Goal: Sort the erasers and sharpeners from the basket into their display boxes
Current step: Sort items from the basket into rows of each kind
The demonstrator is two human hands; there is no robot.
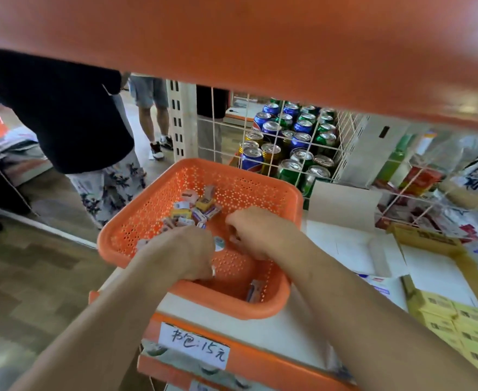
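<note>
Orange basket (246, 177) with a hole pattern surrounds left hand (184, 251) and right hand (253, 232); blue, green, gold cans (302, 142) beyond.

White shelf (288, 334), orange basket (232, 171), perhaps yellow boxes (458, 325) alongside

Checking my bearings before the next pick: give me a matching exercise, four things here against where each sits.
Things:
1 basket
2 cans
3 yellow boxes
4 label

Places:
A behind the wire grid
B lower right corner
C on top of the shelf
D on the shelf's front edge

Pairs: 1-C, 2-A, 3-B, 4-D
</note>
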